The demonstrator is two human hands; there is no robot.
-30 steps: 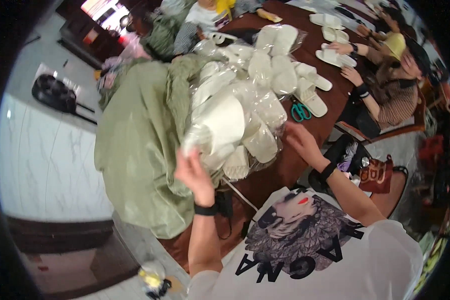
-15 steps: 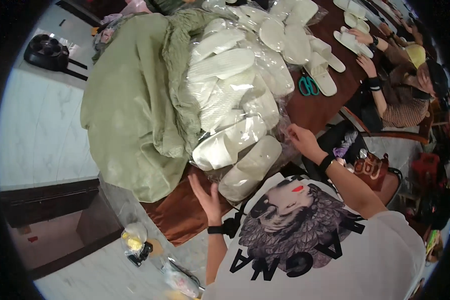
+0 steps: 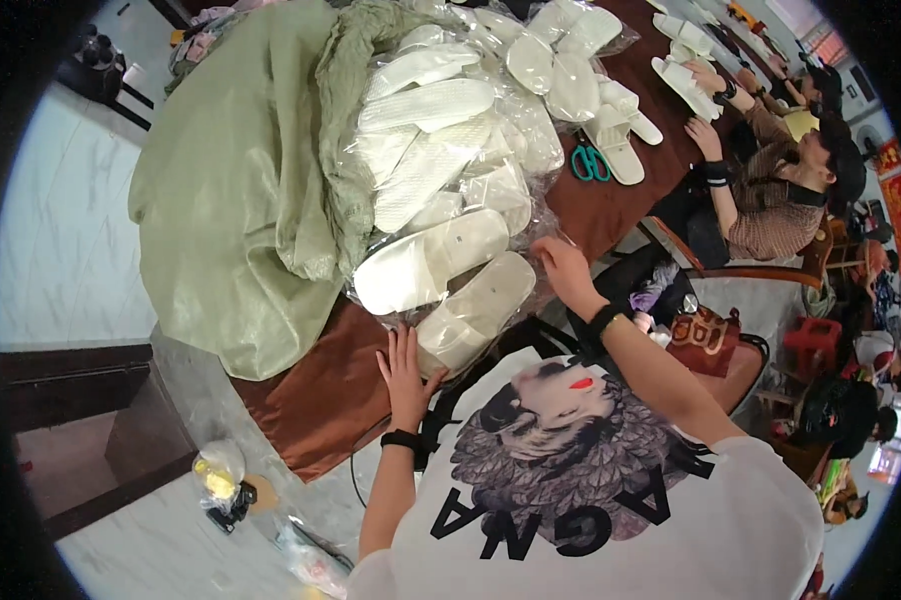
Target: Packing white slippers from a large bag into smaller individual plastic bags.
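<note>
A clear plastic bag [image 3: 543,222] of white slippers lies on the table in front of me. The nearest white slipper [image 3: 483,305] sits at the bag's near edge, beside another slipper [image 3: 431,262] slightly farther off. My left hand [image 3: 407,378] is open, fingers outstretched, with its thumb side against the nearest slipper's toe end. At the bag's right edge, my right hand [image 3: 571,278] has its fingers pinched together on the thin film. Part of that grip is hidden. Behind these two, several more slippers [image 3: 426,105] are heaped in clear wrapping.
A large green sack [image 3: 236,200] stands left of the slippers on the brown-covered table [image 3: 306,400]. Teal-handled scissors [image 3: 590,163] lie right of the heap, near loose slippers [image 3: 616,145]. A co-worker [image 3: 771,190] handles a slipper at the far right. A chair [image 3: 746,390] holds bags.
My left hand has moved in from beside the nearest slipper and now touches it. My right hand stays at the bag's right edge. The whole view has shifted slightly.
</note>
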